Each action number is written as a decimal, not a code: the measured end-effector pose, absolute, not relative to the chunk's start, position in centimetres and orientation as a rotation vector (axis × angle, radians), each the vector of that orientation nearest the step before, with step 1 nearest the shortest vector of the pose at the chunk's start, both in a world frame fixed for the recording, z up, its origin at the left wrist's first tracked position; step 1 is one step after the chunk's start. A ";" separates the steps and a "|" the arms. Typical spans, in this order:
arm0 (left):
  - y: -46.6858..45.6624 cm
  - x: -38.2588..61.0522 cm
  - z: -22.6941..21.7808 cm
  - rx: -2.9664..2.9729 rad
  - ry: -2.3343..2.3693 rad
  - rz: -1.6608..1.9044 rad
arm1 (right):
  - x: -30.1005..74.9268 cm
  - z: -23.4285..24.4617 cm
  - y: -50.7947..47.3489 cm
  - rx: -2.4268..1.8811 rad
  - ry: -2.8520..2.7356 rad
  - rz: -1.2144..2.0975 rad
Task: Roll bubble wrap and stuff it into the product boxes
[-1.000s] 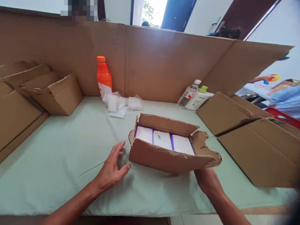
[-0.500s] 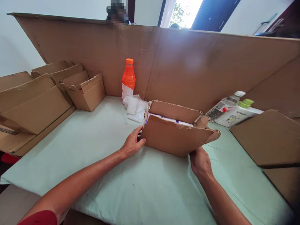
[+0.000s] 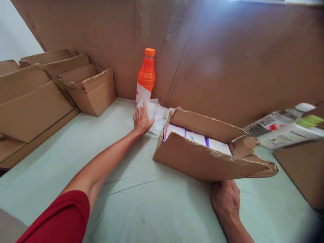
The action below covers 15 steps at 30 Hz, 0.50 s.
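Observation:
An open cardboard box [image 3: 202, 162] with torn flaps sits on the pale green tabletop [image 3: 76, 158]. Inside it lie three white packs with purple edges [image 3: 196, 138]. My right hand [image 3: 226, 199] is under the box's near right corner, fingers tucked beneath it. My left hand [image 3: 141, 118] reaches far forward and rests, fingers together, on a heap of clear plastic-wrapped white packets [image 3: 157, 114]. An orange bottle [image 3: 146, 77] stands just behind that heap, against the cardboard wall.
A tall cardboard screen [image 3: 215, 57] closes off the back. Several open and flattened cardboard boxes [image 3: 88, 87] are stacked at the left. A clear water bottle [image 3: 280, 118] and a white bottle with a green cap [image 3: 296, 133] lie at the right, over more cardboard [image 3: 303, 172].
My left hand left the box's left end and reached forward onto the plastic packets by the orange bottle. My right hand stays under the box's near corner. My view moved closer and lower.

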<state>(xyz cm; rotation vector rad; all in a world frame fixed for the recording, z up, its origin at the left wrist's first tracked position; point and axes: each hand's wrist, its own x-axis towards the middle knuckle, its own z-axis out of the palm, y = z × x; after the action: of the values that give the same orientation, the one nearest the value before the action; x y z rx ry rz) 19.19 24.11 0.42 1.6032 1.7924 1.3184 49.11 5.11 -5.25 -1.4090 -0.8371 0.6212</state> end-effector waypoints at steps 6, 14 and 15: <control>23.1 16.2 1.6 1.349 1.578 1.475 | 48.6 -4.7 5.0 -1.360 -0.805 0.651; 8.2 10.7 3.1 0.951 1.053 1.278 | 49.1 -4.5 4.9 -1.388 -0.885 0.695; 6.4 10.7 2.9 0.839 0.978 1.253 | 49.0 -4.4 5.0 -1.381 -0.912 0.683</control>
<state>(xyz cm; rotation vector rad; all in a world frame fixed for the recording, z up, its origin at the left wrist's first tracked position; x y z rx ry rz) 10.67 6.37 2.88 0.8388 0.9781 1.2531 49.04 5.04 -4.40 -1.3814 -0.9117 0.6828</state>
